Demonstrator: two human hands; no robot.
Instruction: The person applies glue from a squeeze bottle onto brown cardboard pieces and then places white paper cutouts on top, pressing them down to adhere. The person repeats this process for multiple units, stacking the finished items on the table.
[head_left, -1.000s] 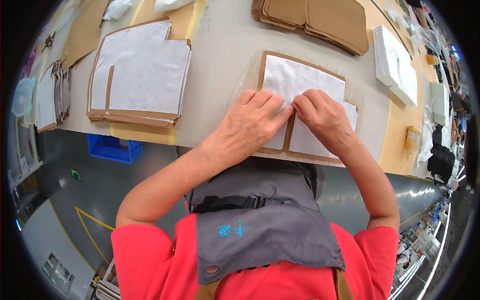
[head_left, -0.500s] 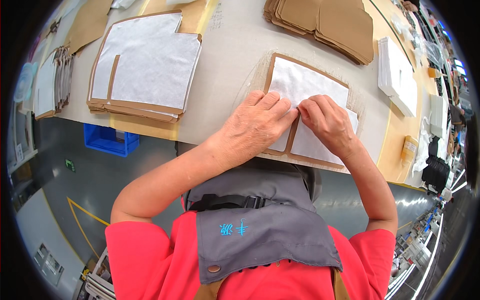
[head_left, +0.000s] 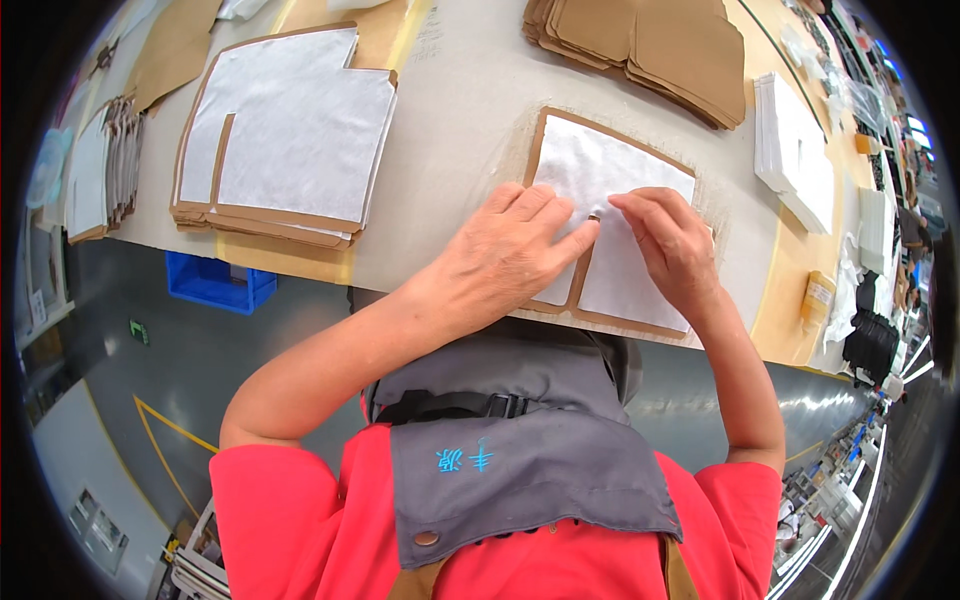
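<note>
A brown panel with a white sheet [head_left: 625, 262] on it lies on the table in front of me, its brown border showing around the sheet. A narrow brown strip runs up from its near edge, and a small dark spot shows at the strip's upper end. My left hand [head_left: 508, 245] rests on the panel's left part, its fingers lying on the white sheet and one fingertip beside that spot. Just right of the spot, my right hand [head_left: 668, 240] is over the sheet with thumb and fingertips pinched together. What the pinch holds, if anything, is too small to make out.
To the left lies a stack of similar white-faced brown panels [head_left: 290, 130]. Brown sheets [head_left: 685, 60] are piled at the far side. White pieces [head_left: 790, 150] and a yellowish bottle [head_left: 817, 300] stand at the right. A blue crate [head_left: 220, 285] is below the table edge.
My right hand has shifted slightly right and away from the left fingertips, uncovering the small dark spot at the strip's end. My left hand stays almost in place on the panel.
</note>
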